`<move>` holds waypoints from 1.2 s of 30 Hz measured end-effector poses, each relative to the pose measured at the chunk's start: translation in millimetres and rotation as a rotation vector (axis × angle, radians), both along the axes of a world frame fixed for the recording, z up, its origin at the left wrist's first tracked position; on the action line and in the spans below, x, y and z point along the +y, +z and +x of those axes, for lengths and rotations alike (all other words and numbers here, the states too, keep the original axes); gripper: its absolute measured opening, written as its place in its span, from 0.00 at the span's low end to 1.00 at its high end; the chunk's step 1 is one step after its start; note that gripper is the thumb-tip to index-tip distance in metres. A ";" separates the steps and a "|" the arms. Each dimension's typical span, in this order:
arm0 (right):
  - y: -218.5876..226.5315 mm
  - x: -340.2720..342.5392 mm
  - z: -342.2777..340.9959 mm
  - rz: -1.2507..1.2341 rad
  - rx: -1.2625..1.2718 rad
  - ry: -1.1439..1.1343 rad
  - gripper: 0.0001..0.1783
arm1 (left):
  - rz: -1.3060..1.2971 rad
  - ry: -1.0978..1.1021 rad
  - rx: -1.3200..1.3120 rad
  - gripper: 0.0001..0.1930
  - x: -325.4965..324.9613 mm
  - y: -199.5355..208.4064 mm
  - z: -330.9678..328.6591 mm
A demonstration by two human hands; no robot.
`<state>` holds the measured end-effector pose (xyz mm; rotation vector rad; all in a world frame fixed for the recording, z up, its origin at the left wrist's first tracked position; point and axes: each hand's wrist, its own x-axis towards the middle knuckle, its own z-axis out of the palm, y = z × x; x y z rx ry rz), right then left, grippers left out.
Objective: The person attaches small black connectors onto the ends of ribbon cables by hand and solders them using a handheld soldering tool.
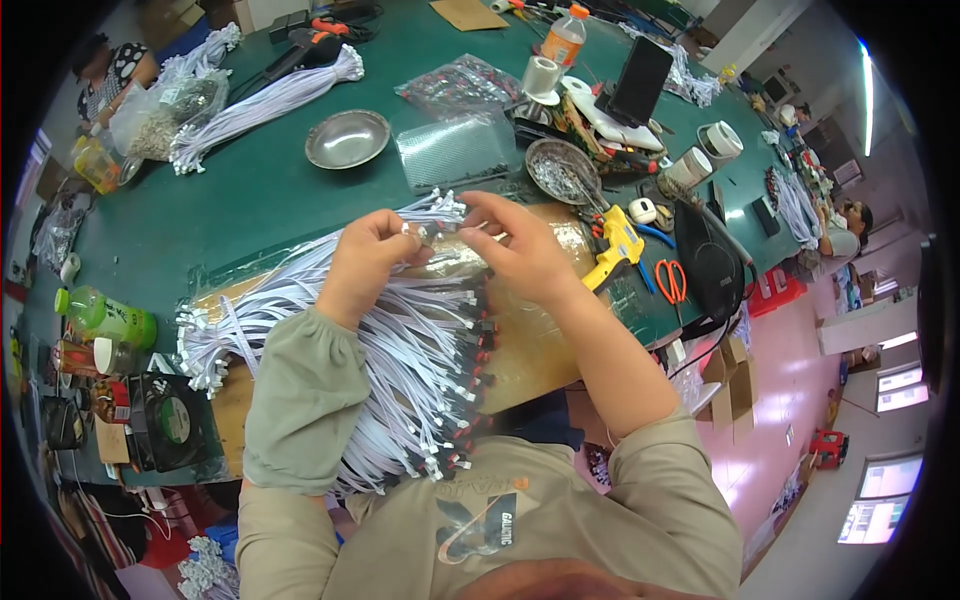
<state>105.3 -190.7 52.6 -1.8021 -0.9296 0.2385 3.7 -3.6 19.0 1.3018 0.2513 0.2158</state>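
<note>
A large fan of white cables (400, 330) with small white connectors lies across a brown board. My left hand (375, 262) is closed in a pinch on a white cable near its connector end, above the fan. Facing it, my right hand (515, 245) has its thumb and index finger bent but apart, beside a cluster of white connectors (440, 207). Between the two hands is a small dark piece at the cable ends, too small to make out. Dark and red ends (480, 340) line the right side of the fan.
Beyond the hands stand a metal bowl (347, 139), a clear plastic tray (455, 150) and a dish of small metal bits (563, 170). To the right lie a yellow glue gun (617, 245) and orange-handled scissors (671, 281). A green bottle (110, 318) is at left.
</note>
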 end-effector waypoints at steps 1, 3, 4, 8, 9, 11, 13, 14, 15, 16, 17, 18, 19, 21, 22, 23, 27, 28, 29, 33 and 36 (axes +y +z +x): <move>0.2 8.7 1.4 -0.038 0.057 0.051 0.17 | 0.006 0.011 -0.006 0.05 1.5 -1.4 -0.4; -2.2 20.8 2.7 -0.075 0.110 0.124 0.17 | -0.029 0.001 -0.026 0.05 3.5 -3.1 -2.7; -5.7 23.6 3.1 -0.086 0.051 0.125 0.17 | -0.017 0.011 -0.009 0.06 3.9 -2.7 -3.0; -18.0 27.6 5.8 -0.028 0.115 0.130 0.16 | -0.017 -0.015 -0.008 0.08 3.5 -4.9 -0.4; -18.8 27.3 6.5 -0.027 0.223 0.102 0.16 | -0.015 0.001 -0.005 0.08 2.6 -3.3 -1.5; -18.7 27.9 6.8 -0.001 0.344 0.127 0.16 | -0.077 0.010 0.008 0.07 0.4 1.0 -4.1; -18.8 27.4 6.8 0.009 0.388 0.134 0.15 | -0.093 0.018 0.012 0.07 0.3 1.2 -3.8; -22.5 27.5 7.4 0.028 0.376 0.138 0.15 | -0.090 0.003 -0.004 0.07 1.2 -2.7 -2.5; -24.4 27.0 7.3 0.028 0.385 0.139 0.15 | -0.089 -0.015 -0.016 0.07 0.9 -3.8 -2.4; -26.3 27.1 8.6 0.012 0.327 0.127 0.15 | -0.091 -0.015 -0.006 0.07 1.4 -4.8 -1.3; -28.6 27.4 9.9 -0.004 0.270 0.112 0.14 | -0.075 -0.011 -0.005 0.07 2.6 -5.8 1.1; -20.8 29.2 6.2 -0.019 0.349 0.104 0.14 | -0.063 -0.011 0.002 0.06 2.6 -7.6 1.8; -20.4 29.4 5.2 -0.014 0.308 0.094 0.13 | -0.070 -0.020 0.015 0.06 3.0 -8.7 3.6; -18.8 32.0 8.5 -0.010 0.308 0.076 0.13 | 0.004 0.022 -0.040 0.08 3.7 -10.2 5.1; -18.0 32.9 8.8 -0.001 0.319 0.059 0.12 | 0.009 0.012 -0.059 0.09 3.4 -10.5 4.3; -18.1 32.5 10.7 -0.023 0.278 0.016 0.12 | 0.000 0.003 -0.047 0.09 4.0 -9.9 6.3; -15.8 30.3 12.1 0.051 0.367 0.001 0.13 | 0.235 0.044 -0.013 0.11 0.3 -10.4 4.8; -15.9 30.1 11.4 0.066 0.366 -0.009 0.13 | 0.221 0.035 0.015 0.11 -0.9 -8.5 4.3; -17.5 30.0 10.7 0.083 0.365 -0.019 0.13 | 0.208 0.028 0.042 0.11 -1.7 -8.6 4.2; -20.5 31.5 8.3 0.112 0.374 -0.006 0.14 | 0.236 0.045 0.012 0.10 -1.3 -13.7 3.8; -20.8 32.4 6.0 0.124 0.391 0.018 0.14 | 0.246 0.025 0.030 0.10 -1.8 -11.5 3.5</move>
